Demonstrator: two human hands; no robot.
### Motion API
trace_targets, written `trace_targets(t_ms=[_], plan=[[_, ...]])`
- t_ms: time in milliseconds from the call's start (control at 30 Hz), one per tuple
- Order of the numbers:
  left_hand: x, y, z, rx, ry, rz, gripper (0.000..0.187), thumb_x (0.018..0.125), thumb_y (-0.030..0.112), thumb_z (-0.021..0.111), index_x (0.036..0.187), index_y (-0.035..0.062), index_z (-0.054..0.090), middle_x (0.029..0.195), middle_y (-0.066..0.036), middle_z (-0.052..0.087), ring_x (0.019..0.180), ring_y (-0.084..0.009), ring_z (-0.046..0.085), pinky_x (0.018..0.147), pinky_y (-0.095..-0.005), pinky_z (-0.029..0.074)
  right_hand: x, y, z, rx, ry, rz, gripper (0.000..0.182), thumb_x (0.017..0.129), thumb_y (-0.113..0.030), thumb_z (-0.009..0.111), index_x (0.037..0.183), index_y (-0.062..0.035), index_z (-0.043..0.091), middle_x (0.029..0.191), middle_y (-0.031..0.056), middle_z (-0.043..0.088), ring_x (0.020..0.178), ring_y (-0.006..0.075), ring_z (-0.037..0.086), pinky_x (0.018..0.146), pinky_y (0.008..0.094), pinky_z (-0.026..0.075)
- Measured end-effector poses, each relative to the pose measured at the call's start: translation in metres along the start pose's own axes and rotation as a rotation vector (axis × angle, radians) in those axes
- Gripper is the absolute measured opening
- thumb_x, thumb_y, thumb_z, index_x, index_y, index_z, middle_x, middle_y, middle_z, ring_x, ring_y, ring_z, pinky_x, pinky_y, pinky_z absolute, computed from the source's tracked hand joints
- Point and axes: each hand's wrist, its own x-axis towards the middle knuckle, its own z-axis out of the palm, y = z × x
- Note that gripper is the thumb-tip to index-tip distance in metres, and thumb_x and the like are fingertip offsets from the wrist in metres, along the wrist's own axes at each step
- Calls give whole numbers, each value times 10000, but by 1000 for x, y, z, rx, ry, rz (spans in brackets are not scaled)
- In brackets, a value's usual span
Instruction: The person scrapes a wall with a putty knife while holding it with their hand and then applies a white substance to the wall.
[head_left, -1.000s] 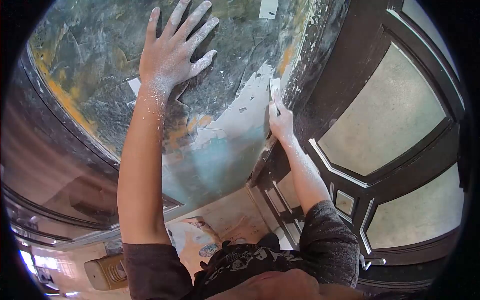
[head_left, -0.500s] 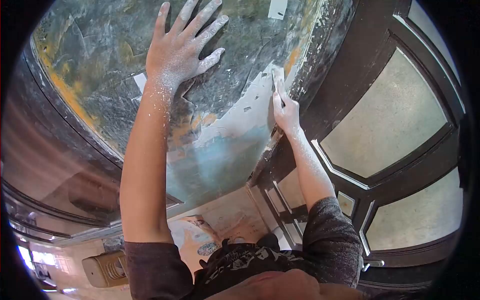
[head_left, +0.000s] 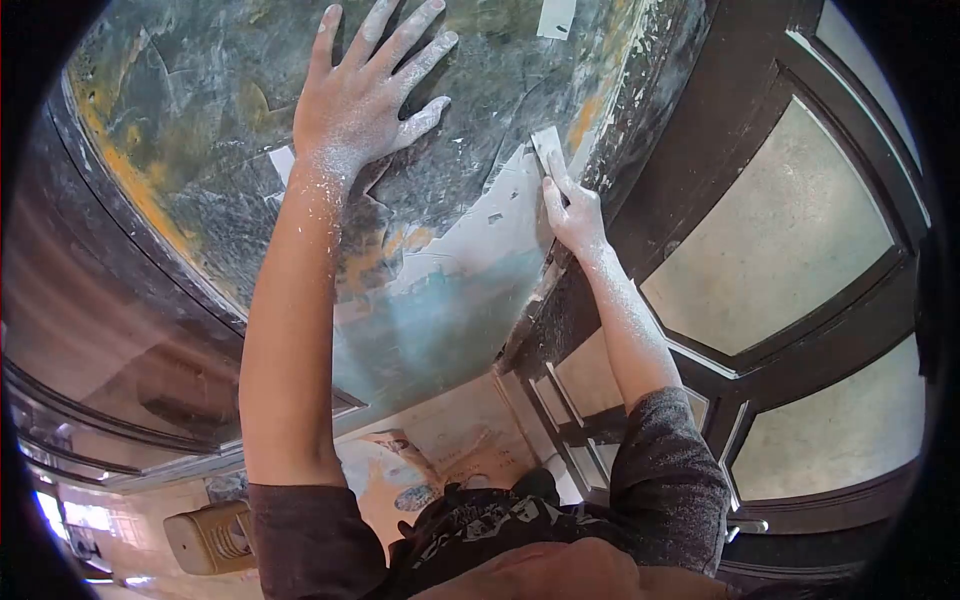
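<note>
My left hand (head_left: 362, 105) rests flat on the worn, mottled wall (head_left: 220, 160), fingers spread and dusted white. White powder also coats my right hand (head_left: 577, 215), which is wrapped around a scraper (head_left: 549, 155). The scraper's pale flat blade points up and lies at the wall's right side, by the top of a peeled, whitish patch (head_left: 475, 235). Part of its handle is hidden by my fingers. Flaked paint edges border that patch, with bluish paint (head_left: 440, 320) below it.
A dark door (head_left: 690, 240) with frosted panels (head_left: 785, 230) stands close on the right, past the chipped wall edge (head_left: 610, 130). Glossy dark panelling (head_left: 120, 330) curves along the left. Below are a beige plastic stool (head_left: 205, 540) and a printed bag (head_left: 395, 460) on the floor.
My right hand has shifted slightly right and turned with the scraper, whose blade now shows more broadly. My left hand stays where it was.
</note>
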Motion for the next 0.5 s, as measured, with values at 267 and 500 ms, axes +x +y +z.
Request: trace_targets(t_ms=[267,500], plan=[[-1,-1,2,-6,24,5,635,845,562,659,1394,251,585,1593,-19,406,1524,-292,266,1230,-620,122,-1,21,11,-46,6,-56,448,962,-180,621,1406,-128,591,1106,229,704,957,389,703,811,412,572],[-2,-4,4,-26,11,6,631,871,563,630,1417,254,567,1605,-20,387,1533,-294,243,1227,-631,109,-38,43,13,-88,65,-120,414,966,-174,621,1372,-94,618,896,257,680,808,417,688,707,445,542]])
